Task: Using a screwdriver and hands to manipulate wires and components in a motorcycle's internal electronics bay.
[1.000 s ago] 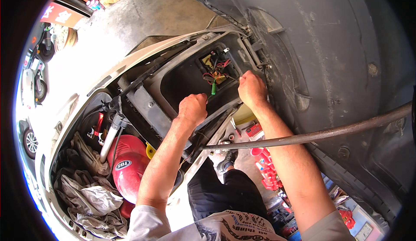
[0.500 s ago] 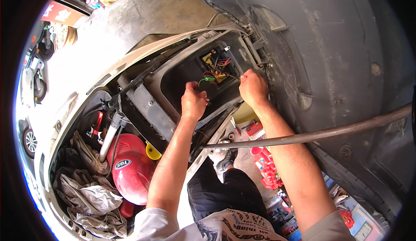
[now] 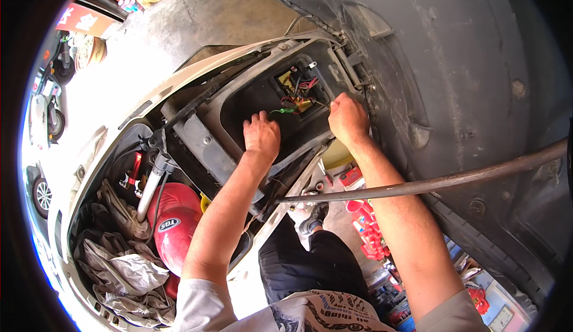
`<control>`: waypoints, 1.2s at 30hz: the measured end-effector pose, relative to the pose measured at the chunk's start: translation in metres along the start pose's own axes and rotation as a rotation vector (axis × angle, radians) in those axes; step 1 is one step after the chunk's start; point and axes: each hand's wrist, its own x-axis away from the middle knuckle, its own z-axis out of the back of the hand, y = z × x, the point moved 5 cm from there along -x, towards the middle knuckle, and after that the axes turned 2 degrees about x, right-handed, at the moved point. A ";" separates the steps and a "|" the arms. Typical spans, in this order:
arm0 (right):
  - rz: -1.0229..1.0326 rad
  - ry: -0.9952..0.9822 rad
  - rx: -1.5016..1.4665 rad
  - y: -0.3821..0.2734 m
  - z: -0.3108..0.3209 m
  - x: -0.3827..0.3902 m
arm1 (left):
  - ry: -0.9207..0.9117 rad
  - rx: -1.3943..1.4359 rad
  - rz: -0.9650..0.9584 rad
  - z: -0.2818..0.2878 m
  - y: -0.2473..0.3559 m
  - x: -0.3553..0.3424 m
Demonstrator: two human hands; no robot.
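Observation:
My left hand (image 3: 261, 134) is over the near left part of a black bin (image 3: 239, 102) in an opened scooter body, its fingers curled. A thin green wire runs toward its fingertips from a green connector (image 3: 287, 110); whatever the fingers hold is hidden. At the bin's right rim, my right hand (image 3: 348, 118) is closed in a pinch on a thin, dark, wire-like piece (image 3: 321, 103) that reaches toward the opening. Through a square opening in the bin floor show red and black wires (image 3: 307, 85) and yellow-wrapped parts (image 3: 287, 82).
On the right rises a large black panel (image 3: 453, 81). A metal bar (image 3: 370, 193) crosses above my right forearm. At lower left, a red rounded casing (image 3: 179, 212) sits beside a silver tube (image 3: 149, 193) and crumpled grey cloth (image 3: 122, 266). Red containers (image 3: 367, 230) stand on the floor.
My left hand has moved slightly left and turned, showing more of its back. The green connector has shifted a little left. My right hand has stayed almost in place.

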 end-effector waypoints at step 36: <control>0.002 0.053 -0.009 0.000 0.002 -0.004 | 0.234 0.453 -0.105 -0.025 0.038 -0.044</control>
